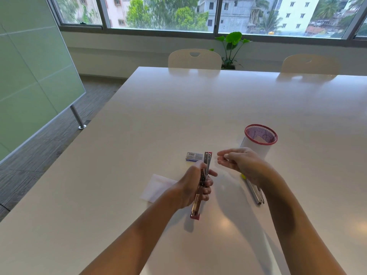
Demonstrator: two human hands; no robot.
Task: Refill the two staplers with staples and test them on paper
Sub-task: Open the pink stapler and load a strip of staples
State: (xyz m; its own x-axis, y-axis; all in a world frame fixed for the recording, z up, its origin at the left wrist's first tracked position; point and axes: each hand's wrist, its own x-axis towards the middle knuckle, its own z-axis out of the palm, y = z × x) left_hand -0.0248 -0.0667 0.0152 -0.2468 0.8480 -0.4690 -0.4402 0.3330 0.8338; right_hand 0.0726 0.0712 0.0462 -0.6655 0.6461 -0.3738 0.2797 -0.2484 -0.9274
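Observation:
My left hand (195, 185) grips a pink stapler (202, 183) folded open into one long line, held just above the white table (139, 126). Its metal channel points away from me. My right hand (238, 161) hovers right of the stapler's far end, with curled fingers and thumb pinching what looks like a small pale strip of staples (226, 156). A second stapler (256, 192), silver with a yellow tip, lies open on the table, partly hidden under my right wrist. The staple box (194, 156) lies beyond the pink stapler. A white sheet of paper (156, 187) lies left of my left hand.
A red mesh pen cup (260, 138) with white paper wrapped round it stands behind my right hand. Two white chairs (194, 58) stand at the table's far edge. A glass board on legs (39, 76) is off to the left.

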